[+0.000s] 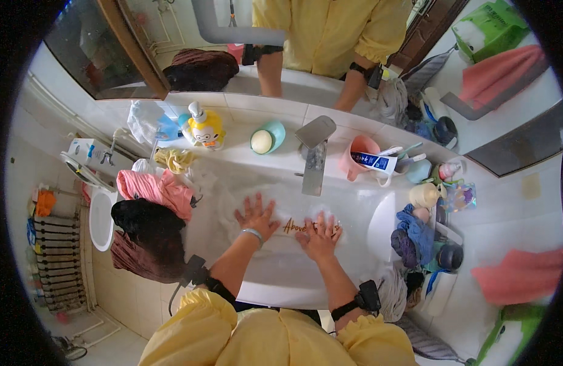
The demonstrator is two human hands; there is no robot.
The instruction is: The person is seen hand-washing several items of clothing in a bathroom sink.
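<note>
A white cloth with gold lettering (292,227) lies wet in the white sink (275,294), with water around it. My left hand (257,219) rests flat on the white fabric at the middle of the basin, fingers spread, a pale bracelet on its wrist. To its right, my right hand (319,236) is pressed palm down over part of the lettering, its fingers apart too. Neither hand grips anything. Above the basin stands the metal faucet (315,158), just beyond my right hand. How far the cloth reaches under the water is hard to make out.
Left of the basin are pink (159,190), black (141,221) and brown clothes (146,257). Along the back ledge stand a yellow character bottle (206,130), a soap dish (274,131) and a pink cup (352,160) with a toothpaste tube. Blue cloths (417,232) and jars crowd the right.
</note>
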